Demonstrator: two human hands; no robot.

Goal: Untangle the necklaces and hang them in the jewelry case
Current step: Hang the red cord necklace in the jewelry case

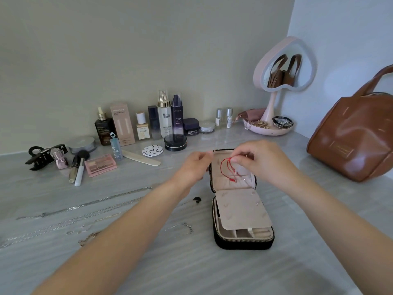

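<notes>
You are on the hanging step. Your right hand (261, 158) is up at the open lid of the jewelry case (244, 243). Its grip is pinching the top of the red necklace (222, 167) between thumb and fingertips. The red loops hang down in front of the soft inside of the lid, and their ends sit low, near the fold of the case.

Your left hand (191, 167) is at the top left corner of the lid with its fingers curled in. I cannot tell if its grip holds the lid, a thin thread, or nothing.

Next, I think you need to slip the red cord over a hook inside the lid. The hooks are too small to make out here, so go slow and hold the lid steady.

Several silver chains (85, 205) lie on the surface (191, 269) left of the case, so the job looks far from done.
</notes>
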